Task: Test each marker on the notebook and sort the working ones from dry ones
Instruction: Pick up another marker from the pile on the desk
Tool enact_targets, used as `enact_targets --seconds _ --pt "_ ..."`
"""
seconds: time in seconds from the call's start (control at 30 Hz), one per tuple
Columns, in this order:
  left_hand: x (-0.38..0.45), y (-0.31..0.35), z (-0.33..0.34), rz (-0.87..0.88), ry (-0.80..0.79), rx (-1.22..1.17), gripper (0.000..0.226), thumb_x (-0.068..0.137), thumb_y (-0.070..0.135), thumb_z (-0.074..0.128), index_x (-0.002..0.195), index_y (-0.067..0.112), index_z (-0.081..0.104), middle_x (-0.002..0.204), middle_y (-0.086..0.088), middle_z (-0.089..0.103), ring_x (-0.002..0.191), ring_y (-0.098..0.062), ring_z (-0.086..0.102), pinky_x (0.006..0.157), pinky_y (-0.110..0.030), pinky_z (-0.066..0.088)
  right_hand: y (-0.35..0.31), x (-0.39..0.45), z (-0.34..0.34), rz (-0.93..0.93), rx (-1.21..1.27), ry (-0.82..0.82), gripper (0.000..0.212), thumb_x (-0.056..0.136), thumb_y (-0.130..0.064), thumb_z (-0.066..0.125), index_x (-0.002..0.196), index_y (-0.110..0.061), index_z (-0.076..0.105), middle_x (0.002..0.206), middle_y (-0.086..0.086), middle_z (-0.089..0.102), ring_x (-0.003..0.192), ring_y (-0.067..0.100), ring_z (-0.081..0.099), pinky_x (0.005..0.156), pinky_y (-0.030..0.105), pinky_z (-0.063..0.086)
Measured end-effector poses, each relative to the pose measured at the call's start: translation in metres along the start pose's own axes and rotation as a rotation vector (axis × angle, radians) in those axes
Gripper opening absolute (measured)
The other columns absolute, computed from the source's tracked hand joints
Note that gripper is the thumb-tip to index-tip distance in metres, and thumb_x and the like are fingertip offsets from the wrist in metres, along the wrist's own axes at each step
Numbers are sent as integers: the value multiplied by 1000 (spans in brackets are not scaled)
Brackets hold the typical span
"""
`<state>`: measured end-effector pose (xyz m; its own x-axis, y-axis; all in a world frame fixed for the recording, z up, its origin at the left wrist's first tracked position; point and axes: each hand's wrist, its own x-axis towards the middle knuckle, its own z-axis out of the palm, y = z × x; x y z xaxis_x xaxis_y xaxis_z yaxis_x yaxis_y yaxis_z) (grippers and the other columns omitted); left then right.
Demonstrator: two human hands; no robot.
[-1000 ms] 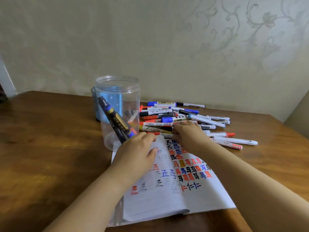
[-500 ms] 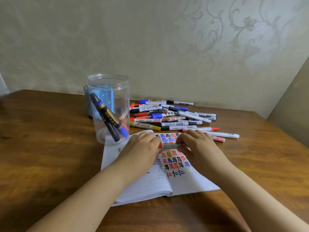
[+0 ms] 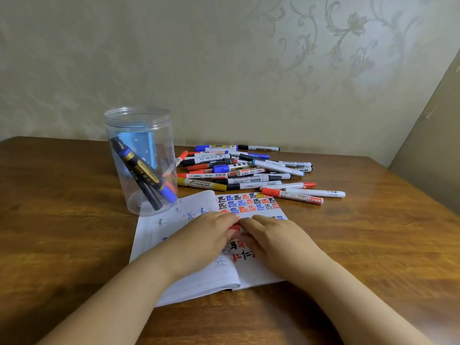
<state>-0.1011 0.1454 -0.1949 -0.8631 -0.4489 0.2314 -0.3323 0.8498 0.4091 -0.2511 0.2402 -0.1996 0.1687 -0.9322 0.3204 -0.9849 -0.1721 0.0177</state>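
Hands closer together than before: left hand (image 3: 207, 235) and right hand (image 3: 276, 239) pinch red marker (image 3: 236, 227) over paper notebook (image 3: 196, 282); round clear jar (image 3: 142, 160) nearby.

I see a brown wood counter (image 3: 62, 195) in front of me. It is shiny and has dark lines in the wood. Behind it is a wall (image 3: 199, 58) with pale paper on it. The paper has curly leaf and flower shapes (image 3: 353, 23) up on the right side. On the far right there is a plain tan panel (image 3: 433, 135) that leans in and meets the counter at its back corner.
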Motion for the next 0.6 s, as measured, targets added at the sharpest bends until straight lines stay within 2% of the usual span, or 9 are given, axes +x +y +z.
enact_targets --seconds 0.1,0.27,0.47,0.6 --pt "-4 -5 -4 24 -38 -85 26 96 33 39 107 16 56 104 3 61 94 -8 53 83 -26 39 -2 0 -3 -10 46 4 39 92 -39 30 98 -17 61 73 -1 62 59 23 59 48 25 31" --pt "-8 -8 -4 32 -50 -135 24 96 32 42 101 16 59 96 4 63 88 -6 54 79 -26 41 -5 -2 -1 -18 96 1 42 91 -42 25 105 -19 58 80 2 65 67 26 59 52 33 40" --pt "-10 -6 -6 37 -41 -129 26 95 33 41 102 15 58 96 3 63 86 -6 54 77 -26 41 -11 -2 -6 1 23 25 35 91 -39 33 98 -19 61 70 -2 63 54 21 59 45 23 29" --pt "-10 -2 -3 35 -34 -78 29 96 33 38 111 14 54 109 1 61 98 -11 55 85 -31 41 -13 -1 -4 -3 -61 84 32 87 -36 38 92 -17 64 74 -3 63 59 19 61 43 25 42"
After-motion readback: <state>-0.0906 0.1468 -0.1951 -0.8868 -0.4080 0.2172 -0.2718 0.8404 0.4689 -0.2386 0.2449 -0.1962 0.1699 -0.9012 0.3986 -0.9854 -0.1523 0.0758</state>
